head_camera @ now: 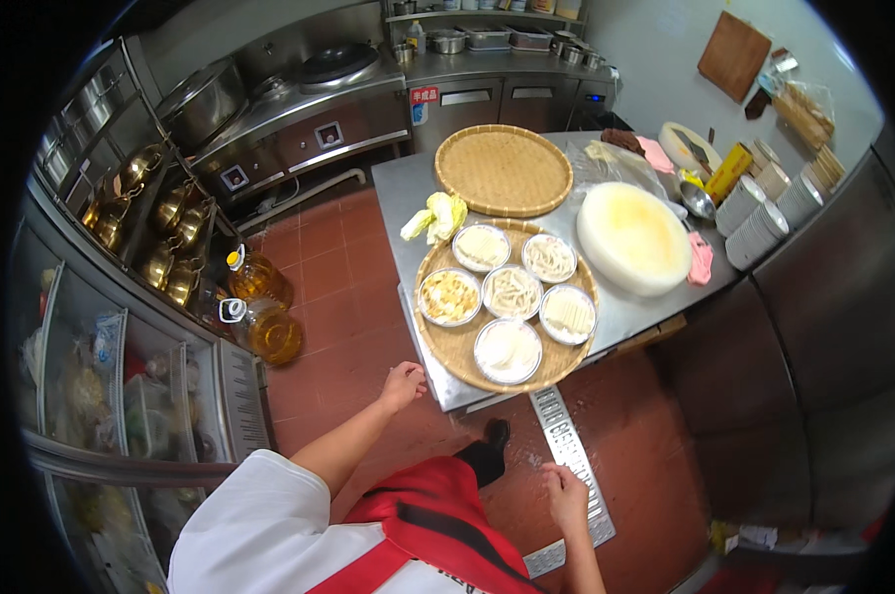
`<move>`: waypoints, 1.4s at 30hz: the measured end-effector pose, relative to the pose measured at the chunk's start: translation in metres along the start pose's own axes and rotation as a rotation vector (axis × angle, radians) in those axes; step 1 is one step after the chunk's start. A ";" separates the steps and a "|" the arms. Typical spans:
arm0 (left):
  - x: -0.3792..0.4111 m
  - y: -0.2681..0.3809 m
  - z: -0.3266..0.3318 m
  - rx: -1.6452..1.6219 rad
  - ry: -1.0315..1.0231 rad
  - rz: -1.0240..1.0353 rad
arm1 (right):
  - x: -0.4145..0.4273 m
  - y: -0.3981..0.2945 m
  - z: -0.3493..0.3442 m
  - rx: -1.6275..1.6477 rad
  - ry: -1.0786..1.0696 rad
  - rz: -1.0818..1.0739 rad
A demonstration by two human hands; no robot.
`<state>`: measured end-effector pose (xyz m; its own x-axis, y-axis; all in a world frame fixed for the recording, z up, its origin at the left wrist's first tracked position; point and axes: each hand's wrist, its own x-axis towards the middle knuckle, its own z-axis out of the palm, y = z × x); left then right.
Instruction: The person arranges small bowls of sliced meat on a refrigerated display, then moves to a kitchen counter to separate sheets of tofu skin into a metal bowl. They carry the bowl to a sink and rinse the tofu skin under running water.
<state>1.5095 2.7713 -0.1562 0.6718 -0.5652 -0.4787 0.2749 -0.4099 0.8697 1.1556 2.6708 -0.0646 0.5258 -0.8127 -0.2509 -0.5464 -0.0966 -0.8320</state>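
My left hand (405,386), fingers loosely curled, is just off the near left corner of the steel table (455,390). Lower down, over the floor drain, hangs my right hand (568,494), half curled with nothing visible in it. In front of me a round woven bamboo tray (447,349) lies at the table's near edge. It carries several pale bowls of food, among them yellowish chunks (449,297), pale strips (512,292) and a white heap (508,350). Leafy cabbage pieces (440,217) lie at the tray's far left rim.
Behind it lies a second bamboo tray (504,169). A thick round white chopping block (634,237) and stacked white bowls (757,234) stand to the right. Oil jugs (269,330) sit on the tiled floor beside a glass-door fridge (121,386). A metal drain grate (570,453) runs underfoot.
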 end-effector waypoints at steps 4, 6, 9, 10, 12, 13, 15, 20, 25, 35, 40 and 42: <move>0.047 0.004 0.035 0.087 0.219 -0.057 | 0.042 0.029 -0.049 -0.284 0.019 -0.112; 0.065 -0.033 0.029 0.045 0.352 -0.014 | 0.060 0.044 -0.078 -0.335 0.022 -0.070; 0.052 -0.007 0.051 0.274 0.471 -0.083 | 0.084 0.072 -0.126 -0.313 -0.022 0.072; 0.049 -0.010 0.042 0.168 0.460 -0.069 | 0.092 0.082 -0.135 -0.329 -0.038 0.092; 0.039 0.007 0.055 0.302 0.539 -0.109 | 0.115 0.073 -0.155 -0.299 -0.044 0.163; 0.033 0.024 0.059 0.379 0.581 -0.136 | 0.122 0.057 -0.164 -0.247 -0.027 0.224; 0.044 0.029 0.063 0.496 0.595 -0.256 | 0.143 0.110 -0.178 -0.237 -0.048 0.135; 0.028 0.032 0.067 0.351 0.641 -0.241 | 0.205 0.128 -0.193 -0.355 -0.184 -0.054; 0.027 0.012 0.078 0.260 0.738 -0.145 | 0.295 0.105 -0.216 -0.385 -0.328 -0.074; -0.010 -0.017 0.207 -0.166 1.146 -0.244 | 0.449 0.018 -0.266 -0.503 -0.627 -0.338; -0.032 0.010 0.282 -0.372 1.085 -0.281 | 0.481 0.000 -0.253 -0.406 -0.847 -0.299; -0.044 0.008 0.301 -0.399 1.006 -0.302 | 0.481 -0.016 -0.235 -0.366 -0.942 -0.297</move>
<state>1.2753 2.5772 -0.1640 0.7403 0.4274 -0.5189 0.6000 -0.0721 0.7967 1.2639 2.1458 -0.0558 0.8795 0.0317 -0.4749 -0.3932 -0.5140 -0.7624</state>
